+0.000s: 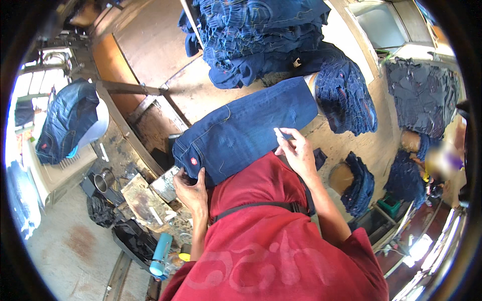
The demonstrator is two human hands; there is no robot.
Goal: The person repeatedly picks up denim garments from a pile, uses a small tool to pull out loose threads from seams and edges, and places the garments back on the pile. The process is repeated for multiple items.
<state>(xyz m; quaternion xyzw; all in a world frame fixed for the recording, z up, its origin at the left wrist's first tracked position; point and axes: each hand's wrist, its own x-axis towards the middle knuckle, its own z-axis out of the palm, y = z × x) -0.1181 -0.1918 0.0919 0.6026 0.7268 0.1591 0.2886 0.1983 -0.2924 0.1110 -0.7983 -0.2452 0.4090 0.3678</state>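
Observation:
A folded pair of dark blue jeans (241, 128) lies stretched out in front of me, with a small red-and-white tag near its waistband. Faded scuffed patches and pale stitching show on the leg. My left hand (192, 189) grips the waistband end at the left, thumb on top and fingers at the edge. Between the thumb and fingers of my right hand (297, 150) is a short white stick (278, 132) that looks like chalk. That hand hovers over or close to the near side of the leg; whether the stick touches the cloth I cannot tell.
A tall stack of jeans (261, 35) stands beyond. More denim (346, 95) hangs over a rounded support at the right, with a dark grey cloth pile (422, 95) farther out. At left are a metal mug (104, 179), a blue bottle (161, 253) and draped jeans (68, 120).

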